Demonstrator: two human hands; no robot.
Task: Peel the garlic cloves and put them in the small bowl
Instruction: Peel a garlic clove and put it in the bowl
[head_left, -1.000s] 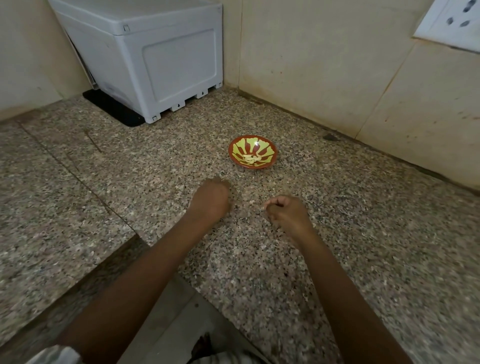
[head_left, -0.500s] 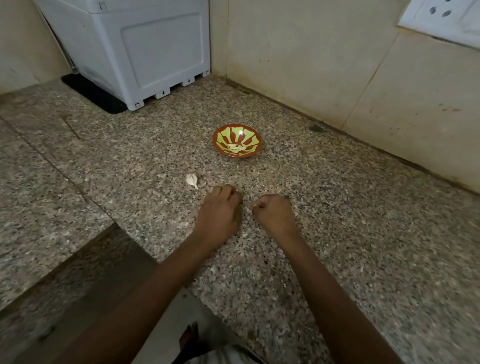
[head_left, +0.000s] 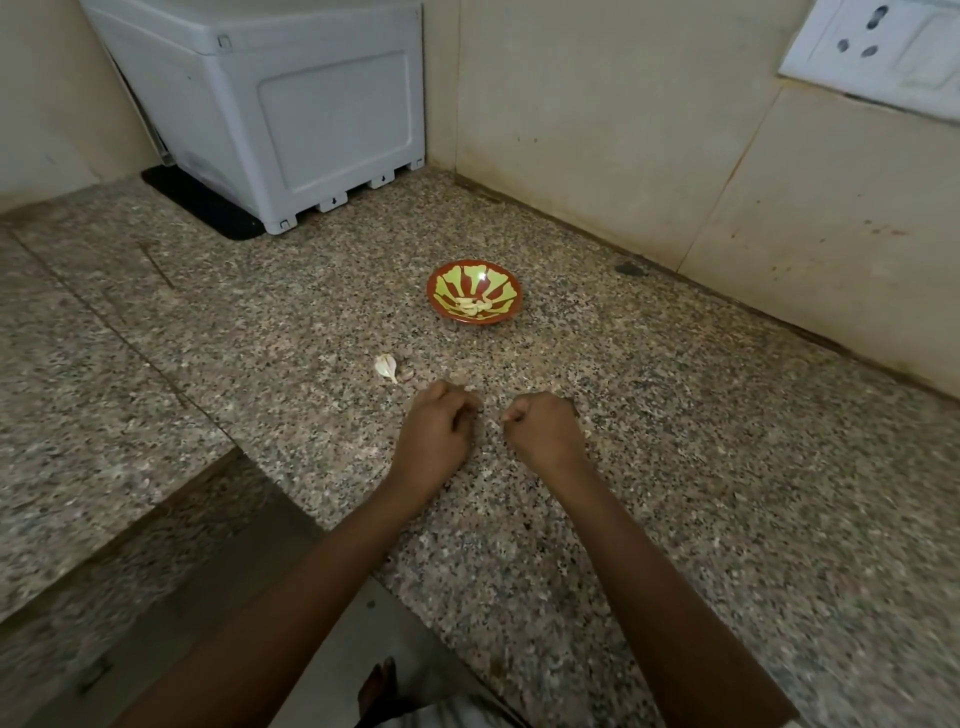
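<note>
Since a second ago the left hand (head_left: 439, 426) has drawn back, uncovering one unpeeled garlic clove (head_left: 386, 367) on the worktop (head_left: 675, 467) just beyond it, so peeling is not finished. It and the right hand (head_left: 543, 431) lie near each other, fingers curled; whether either holds anything I cannot tell. One small bowl (head_left: 430, 293), further back, holds three or four peeled cloves (head_left: 472, 305)

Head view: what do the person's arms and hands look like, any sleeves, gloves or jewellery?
The left hand and right hand wear no gloves, and no ring, watch or bangle shows on either. Both forearms are uncovered down to the lower frame edge, with no sleeve in sight. A strip of pale cloth, probably clothing, shows at the bottom edge.
</note>
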